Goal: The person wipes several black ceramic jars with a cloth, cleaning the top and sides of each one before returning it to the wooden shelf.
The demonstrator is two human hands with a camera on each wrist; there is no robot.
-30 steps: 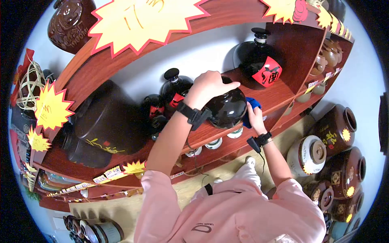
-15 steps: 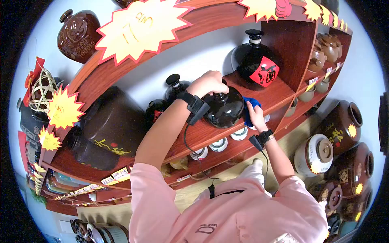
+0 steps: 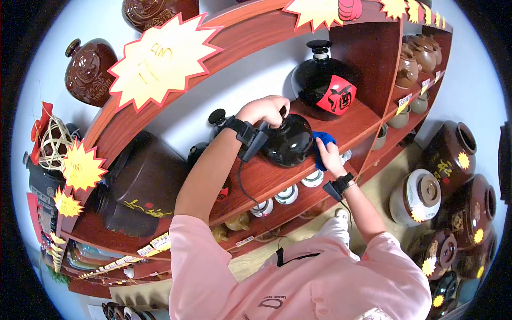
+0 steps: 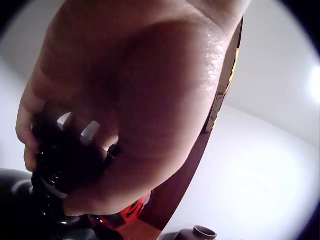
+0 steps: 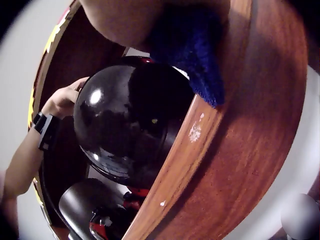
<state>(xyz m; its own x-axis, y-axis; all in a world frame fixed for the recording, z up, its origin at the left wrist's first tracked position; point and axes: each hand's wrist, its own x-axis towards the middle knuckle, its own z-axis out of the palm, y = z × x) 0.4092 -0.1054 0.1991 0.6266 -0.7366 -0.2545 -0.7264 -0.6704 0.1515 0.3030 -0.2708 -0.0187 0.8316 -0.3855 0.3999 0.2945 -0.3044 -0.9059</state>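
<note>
A round, glossy black jar (image 3: 290, 145) stands on the wooden shelf, its neck rising to a black stopper (image 4: 67, 160). From above, my left hand (image 3: 265, 111) grips that stopper, fingers and thumb wrapped around it. On the jar's right side, my right hand (image 3: 332, 159) holds a blue cloth (image 3: 324, 138) close against the lower wall, near the shelf's front edge. In the right wrist view the cloth (image 5: 197, 50) hangs below the hand, over the wooden edge (image 5: 192, 135). Behind stands a bigger black jar (image 3: 320, 80) with a red diamond label.
Small black bottles (image 3: 217, 117) stand left of the jar, and a large dark brown jar (image 3: 146, 176) lies farther left. White-lidded pots (image 3: 286, 194) line the shelf below. Big floor jars (image 3: 450, 154) stand at right. A star-shaped price sign (image 3: 160, 61) hangs on the shelf's arched frame.
The left thumb, earlier stretched out over the jar's top, is now closed around the stopper. The right hand and cloth stay at the jar's right side. The head view has shifted slightly.
</note>
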